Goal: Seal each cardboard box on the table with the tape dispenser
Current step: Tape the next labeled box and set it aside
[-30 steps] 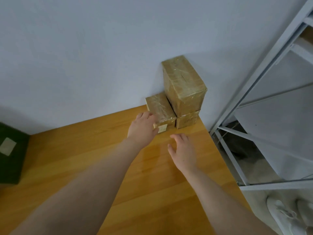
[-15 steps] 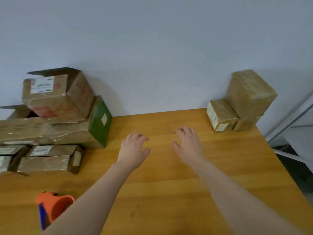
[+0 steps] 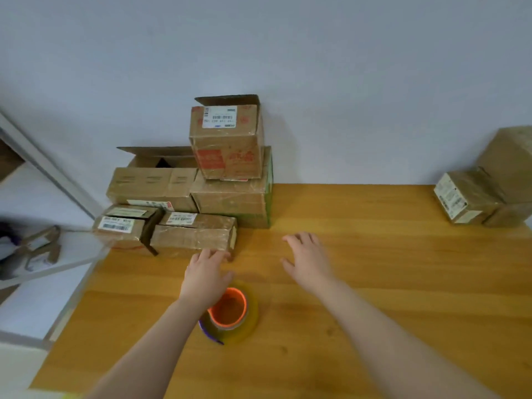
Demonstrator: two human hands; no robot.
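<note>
A pile of cardboard boxes stands at the table's back left. A long flat box (image 3: 192, 237) lies in front, and my left hand (image 3: 205, 277) reaches toward its near right corner, fingers relaxed, empty. On top of the pile sits a box with a raised flap (image 3: 227, 141); behind on the left is an open box (image 3: 155, 175). The orange and purple tape dispenser (image 3: 230, 311) lies on the wooden table (image 3: 374, 283), partly under my left wrist. My right hand (image 3: 308, 262) hovers open above the table. Taped boxes (image 3: 472, 194) are stacked at the far right.
A white shelf frame (image 3: 49, 171) stands left of the table, with a shelf board holding a dark blurred object (image 3: 17, 249). The grey wall runs right behind the boxes. The table's left edge lies near the pile.
The view has swung left from the taped stack on the right to the pile on the left. Both hands have moved left with it, and the left one now nears the long box.
</note>
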